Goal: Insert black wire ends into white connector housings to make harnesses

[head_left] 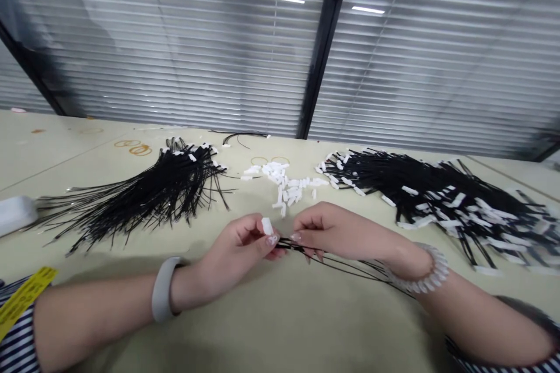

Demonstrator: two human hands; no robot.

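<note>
My left hand (pixel 247 245) is closed, pinching a small white plastic connector (pixel 266 225) between thumb and fingers. Several thin black wires (pixel 345 265) run from beside that connector toward the lower right, under my right forearm. My right hand (pixel 321 227) is closed too, its thumb and forefinger pinching these wires close to the left fingertips. Whether a wire tip sits inside the connector is hidden by my fingers. Just beyond my hands lies a loose pile of white connectors (pixel 293 189) on the table.
A large bundle of black wires (pixel 153 192) spreads at left. Another bundle (pixel 394 172), with white connectors on its ends, lies at right. Rubber bands (pixel 140 150) rest at the back left, near a white object (pixel 17 214) at the edge. Window blinds (pixel 196 52) stand behind the table (pixel 280 326).
</note>
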